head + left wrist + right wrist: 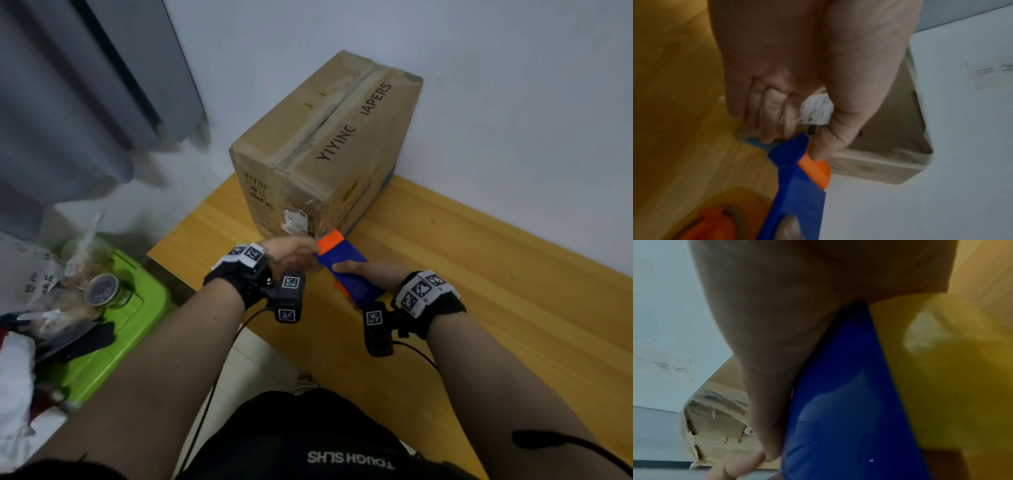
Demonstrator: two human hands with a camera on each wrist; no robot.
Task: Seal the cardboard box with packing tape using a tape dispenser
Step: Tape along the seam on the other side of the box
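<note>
Barely begun — right hand [356, 267] grips the tape dispenser [346, 270], left hand [291, 251] pinches its orange tip; the cardboard box [325, 147] shows only worn tape — fresh sealing remains

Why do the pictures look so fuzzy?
Head view: the left hand is smeared by motion, the cardboard box fairly sharp. Left wrist view: the tape dispenser is soft and blurred. Right wrist view: the right hand fills the frame, dim and out of focus.
</note>
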